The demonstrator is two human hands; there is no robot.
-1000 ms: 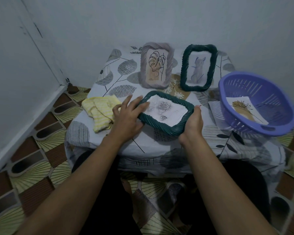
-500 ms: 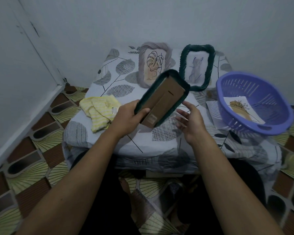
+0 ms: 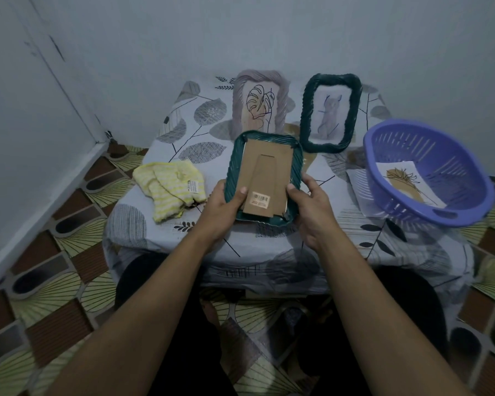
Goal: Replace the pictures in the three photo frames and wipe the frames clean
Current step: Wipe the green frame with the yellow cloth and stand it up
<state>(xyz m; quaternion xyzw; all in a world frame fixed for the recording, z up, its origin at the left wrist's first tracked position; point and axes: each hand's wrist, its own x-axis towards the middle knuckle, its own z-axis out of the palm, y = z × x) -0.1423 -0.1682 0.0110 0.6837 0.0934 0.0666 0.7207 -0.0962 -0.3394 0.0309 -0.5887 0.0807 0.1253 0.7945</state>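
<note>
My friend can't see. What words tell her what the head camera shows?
A left hand and a right hand hold a dark green photo frame over a table, its brown cardboard backing facing the camera. Behind stand a grey frame and a second green frame; a yellow cloth lies left, a purple basket right.

Near green frame (image 3: 265, 170): I see it turned back-up and tilted, its brown cardboard back and barcode sticker towards me.
Grey frame (image 3: 259, 102): upright behind it, leaf drawing inside.
Far green frame (image 3: 330, 112): upright just beside the grey one, animal sketch inside.
Yellow cloth (image 3: 169, 187): crumpled, left.
</note>
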